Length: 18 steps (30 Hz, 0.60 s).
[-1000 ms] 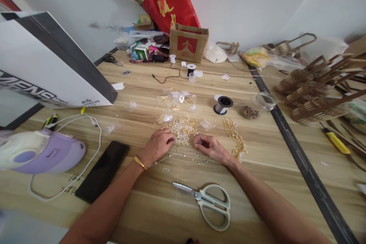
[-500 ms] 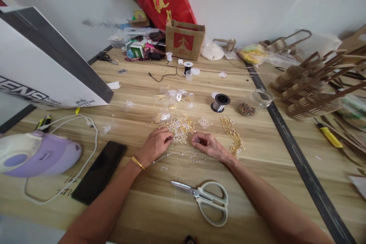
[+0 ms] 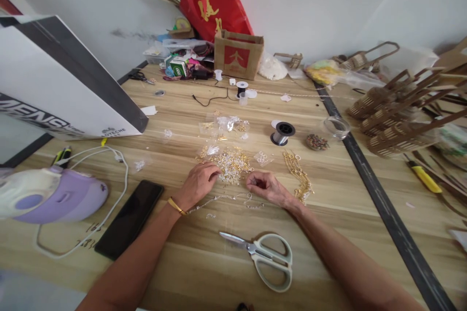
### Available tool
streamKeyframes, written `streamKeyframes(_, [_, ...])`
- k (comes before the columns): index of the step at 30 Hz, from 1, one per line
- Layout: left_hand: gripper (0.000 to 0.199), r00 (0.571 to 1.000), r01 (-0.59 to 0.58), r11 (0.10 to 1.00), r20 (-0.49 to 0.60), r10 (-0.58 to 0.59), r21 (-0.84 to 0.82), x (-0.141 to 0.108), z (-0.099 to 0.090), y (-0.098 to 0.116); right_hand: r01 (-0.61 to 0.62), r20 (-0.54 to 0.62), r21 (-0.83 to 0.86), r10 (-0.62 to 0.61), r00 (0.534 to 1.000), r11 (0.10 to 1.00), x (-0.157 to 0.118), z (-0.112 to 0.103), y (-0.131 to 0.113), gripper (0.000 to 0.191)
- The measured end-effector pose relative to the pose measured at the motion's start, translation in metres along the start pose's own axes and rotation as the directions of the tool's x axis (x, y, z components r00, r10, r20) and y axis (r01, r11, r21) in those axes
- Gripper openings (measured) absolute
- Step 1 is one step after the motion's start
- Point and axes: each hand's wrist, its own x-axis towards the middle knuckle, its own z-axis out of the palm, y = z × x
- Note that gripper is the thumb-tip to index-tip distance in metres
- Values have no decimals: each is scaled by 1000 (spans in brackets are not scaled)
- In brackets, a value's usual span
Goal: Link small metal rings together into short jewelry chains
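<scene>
On a pale wooden tabletop (image 3: 204, 262) set against a white wall, clutter crowds the far edge: a red bag (image 3: 215, 2) and a brown paper bag (image 3: 238, 54). Scissors (image 3: 266, 255) lie near the person, a black phone (image 3: 129, 218) to the left. The heap of small gold and silver findings (image 3: 231, 161) glitters mid-table. The left hand (image 3: 199, 182) rests at its edge, fingers curled and touching it; the right hand (image 3: 264, 187) is loosely curled beside it, and whether it holds anything cannot be told.
</scene>
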Motion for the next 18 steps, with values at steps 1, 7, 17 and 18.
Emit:
streamKeyframes(1, [16,1000,0,1000,-2,0,6,0,0,0,0,1,1,0,1000,1000,0,0,0,24])
streamKeyframes(7, [20,998,13,1000,-62,-12,11,0,0,0,-1,-3,1,1,1000,1000,0,0,-1,26])
streamKeyframes(17, [19,998,25,999,-59,-22,49,1,-8,6,-6,-8,-3,6,1000,1000,1,1,2,28])
streamKeyframes(18, [16,998,32,998,-62,-29,44,1,-7,6,-7,-9,2,7,1000,1000,1,1,2,28])
